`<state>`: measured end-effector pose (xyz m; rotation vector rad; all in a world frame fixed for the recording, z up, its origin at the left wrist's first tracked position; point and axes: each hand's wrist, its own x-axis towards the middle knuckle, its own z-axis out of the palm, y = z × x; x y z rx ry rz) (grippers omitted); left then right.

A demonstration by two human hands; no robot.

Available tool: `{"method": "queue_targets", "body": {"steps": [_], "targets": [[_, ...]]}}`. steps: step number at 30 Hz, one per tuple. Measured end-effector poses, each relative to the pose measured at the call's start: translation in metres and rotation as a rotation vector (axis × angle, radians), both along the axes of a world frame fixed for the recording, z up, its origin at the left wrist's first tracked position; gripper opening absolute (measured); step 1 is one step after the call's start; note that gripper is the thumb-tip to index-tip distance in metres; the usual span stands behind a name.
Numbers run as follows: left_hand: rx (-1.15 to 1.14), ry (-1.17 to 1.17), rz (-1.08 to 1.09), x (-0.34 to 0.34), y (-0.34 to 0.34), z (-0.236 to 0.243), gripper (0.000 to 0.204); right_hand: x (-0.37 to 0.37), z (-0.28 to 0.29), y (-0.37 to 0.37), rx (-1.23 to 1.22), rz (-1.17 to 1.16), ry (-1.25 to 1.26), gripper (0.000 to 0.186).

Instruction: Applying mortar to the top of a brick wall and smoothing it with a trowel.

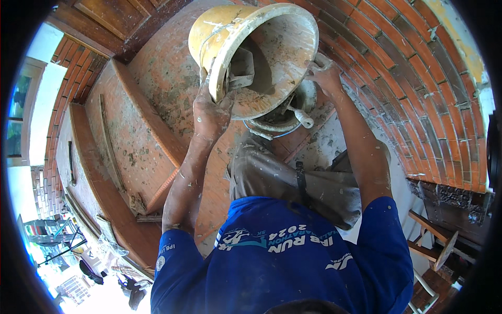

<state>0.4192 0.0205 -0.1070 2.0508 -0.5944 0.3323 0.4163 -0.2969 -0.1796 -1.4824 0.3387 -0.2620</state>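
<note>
A yellowish, mortar-stained bucket (213, 32) is tipped with its wide mouth toward me. My left hand (212, 111) grips its rim at the lower left. On the right side, the fingers of my right hand (325, 74) hold the wall near the rim. Inside the mouth, close to my left fingers, is a flat greyish angular piece (242, 64); its kind is unclear, and I cannot tell if my left hand holds it too. Partly hidden beneath the tipped bucket stands a second bucket (308, 93), dirty with mortar, with a wire handle and a pale grip (304, 119).
Reddish steps (141, 104) splattered with mortar spread to the left. A curved brick wall (418, 78) rises on the right, and a wooden door (112, 21) is at the far left. A wooden stool (436, 246) stands at lower right. Assorted items lie at lower left.
</note>
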Motion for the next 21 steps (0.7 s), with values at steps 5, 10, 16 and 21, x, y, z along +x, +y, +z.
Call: {"method": "queue_targets", "body": {"steps": [5, 10, 16, 21], "targets": [[0.055, 0.069, 0.013, -0.006, -0.003, 0.008, 0.048, -0.001, 0.001, -0.003, -0.038, -0.023, -0.001, 0.031], [0.028, -0.003, -0.018, -0.003, -0.005, 0.002, 0.047, 0.0, -0.005, -0.008, 0.006, -0.052, 0.009, 0.033], [0.077, 0.0, 0.012, -0.005, -0.004, 0.001, 0.043, -0.007, 0.007, -0.002, 0.007, -0.048, 0.01, 0.032], [0.025, -0.022, 0.002, -0.006, -0.007, 0.0, 0.043, -0.01, 0.01, -0.001, -0.038, -0.077, -0.008, 0.03]]}}
